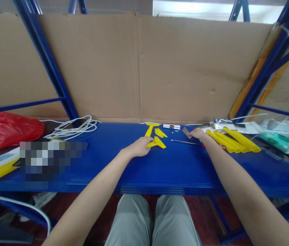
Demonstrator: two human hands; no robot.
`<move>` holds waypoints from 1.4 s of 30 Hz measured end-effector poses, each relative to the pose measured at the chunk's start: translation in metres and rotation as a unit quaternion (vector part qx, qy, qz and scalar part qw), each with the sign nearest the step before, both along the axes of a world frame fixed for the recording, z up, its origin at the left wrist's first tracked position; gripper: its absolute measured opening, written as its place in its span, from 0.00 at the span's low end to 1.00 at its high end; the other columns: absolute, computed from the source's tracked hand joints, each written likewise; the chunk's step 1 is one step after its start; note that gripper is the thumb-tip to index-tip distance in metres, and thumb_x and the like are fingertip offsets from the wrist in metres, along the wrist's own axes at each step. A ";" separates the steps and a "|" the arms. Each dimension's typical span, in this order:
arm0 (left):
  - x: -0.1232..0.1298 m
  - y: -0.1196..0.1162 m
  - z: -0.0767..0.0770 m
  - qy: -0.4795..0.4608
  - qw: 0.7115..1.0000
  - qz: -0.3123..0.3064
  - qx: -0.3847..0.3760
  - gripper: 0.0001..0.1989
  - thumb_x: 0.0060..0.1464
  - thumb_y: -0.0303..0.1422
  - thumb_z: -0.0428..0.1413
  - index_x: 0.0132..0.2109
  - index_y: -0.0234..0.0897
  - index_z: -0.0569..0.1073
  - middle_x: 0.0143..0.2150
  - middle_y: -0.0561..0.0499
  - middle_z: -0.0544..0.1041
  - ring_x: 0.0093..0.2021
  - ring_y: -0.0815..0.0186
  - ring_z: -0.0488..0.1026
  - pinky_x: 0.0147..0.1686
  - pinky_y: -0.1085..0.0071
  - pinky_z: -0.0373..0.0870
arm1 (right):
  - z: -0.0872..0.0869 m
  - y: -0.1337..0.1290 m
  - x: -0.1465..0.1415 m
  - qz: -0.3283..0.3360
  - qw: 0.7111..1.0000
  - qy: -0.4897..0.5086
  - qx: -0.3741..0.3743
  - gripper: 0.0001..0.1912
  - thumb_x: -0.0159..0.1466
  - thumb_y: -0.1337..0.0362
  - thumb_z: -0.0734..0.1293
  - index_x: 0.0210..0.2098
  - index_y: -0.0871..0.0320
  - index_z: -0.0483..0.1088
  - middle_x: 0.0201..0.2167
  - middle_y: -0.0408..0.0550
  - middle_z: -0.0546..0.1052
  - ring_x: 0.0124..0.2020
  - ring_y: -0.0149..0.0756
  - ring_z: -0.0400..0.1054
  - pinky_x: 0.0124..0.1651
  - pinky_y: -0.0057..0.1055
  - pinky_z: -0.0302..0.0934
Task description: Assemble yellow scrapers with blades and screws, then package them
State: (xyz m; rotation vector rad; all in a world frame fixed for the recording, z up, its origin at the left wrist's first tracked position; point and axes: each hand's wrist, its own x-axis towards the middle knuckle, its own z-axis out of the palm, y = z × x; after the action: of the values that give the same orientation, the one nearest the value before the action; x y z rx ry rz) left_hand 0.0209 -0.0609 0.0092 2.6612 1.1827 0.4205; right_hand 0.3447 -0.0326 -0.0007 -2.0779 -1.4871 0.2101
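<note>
My left hand (141, 147) is closed around the narrow end of a yellow plastic piece with a flared, wedge-shaped head (159, 142), low over the blue table. Just beyond it lies a yellow T-shaped piece (148, 130), and beside that are small yellow pointed pieces (161, 133). Out to the right, my right hand (198, 134) pinches a flat grey-brown rectangular piece (186, 132); its fingertips are partly hidden. A screwdriver (185, 141) rests below that hand, its shaft pointing left and its red handle partly behind my forearm.
Several yellow tubes (232, 140) lie right of my right forearm. Tiny screw-like parts (175, 131) and a small white box (171, 126) sit near the cardboard back wall (139, 68). Coiled white cable (74, 128) and a red bag (11, 130) occupy the left.
</note>
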 end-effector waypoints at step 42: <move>0.003 0.007 0.004 -0.230 0.972 -0.018 -0.033 0.07 0.49 0.31 0.52 0.27 0.33 0.70 0.28 0.51 0.74 0.31 0.67 0.70 0.36 0.70 0.65 | 0.017 -0.041 -0.091 0.422 0.847 0.277 -0.166 0.18 0.46 0.56 0.73 0.28 0.60 0.64 0.22 0.39 0.71 0.22 0.24 0.65 0.26 0.23 0.61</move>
State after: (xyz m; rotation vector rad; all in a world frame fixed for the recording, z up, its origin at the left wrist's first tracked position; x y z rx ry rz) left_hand 0.0242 -0.0537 0.0130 2.3392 0.9798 0.9140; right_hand 0.2536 -0.0738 0.0162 -1.2325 -1.9426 1.3581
